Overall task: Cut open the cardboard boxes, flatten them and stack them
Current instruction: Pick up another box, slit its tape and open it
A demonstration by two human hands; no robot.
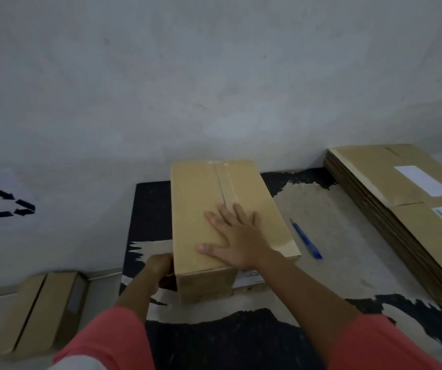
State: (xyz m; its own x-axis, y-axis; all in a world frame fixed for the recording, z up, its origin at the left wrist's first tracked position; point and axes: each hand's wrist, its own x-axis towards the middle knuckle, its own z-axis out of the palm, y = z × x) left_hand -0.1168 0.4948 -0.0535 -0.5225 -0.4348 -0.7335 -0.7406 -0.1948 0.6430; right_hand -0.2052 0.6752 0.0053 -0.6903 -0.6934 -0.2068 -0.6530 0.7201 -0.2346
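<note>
Cardboard work sits on a black mat with worn brown patches, and the sealed box stands in the middle of it, its taped seam running lengthwise along the top and not yet cut. Right of the box, well apart, lies a tall stack of flattened boxes. Left of the box and nearer the person, off the mat, a second closed box waits.

The right hand presses flat on the box's top, fingers spread wide, lying across the near end of the seam. The left hand is at the box's near left edge with fingers curled; whether it clasps the edge or only leans there I cannot tell. Just right of the box lies a slim blue cutter, untouched.

The risk, as I judge it: a blade drawn along the seam would run toward the spread fingers unless that hand shifts aside. A one-handed hold may also let the box slide under the stroke.
</note>
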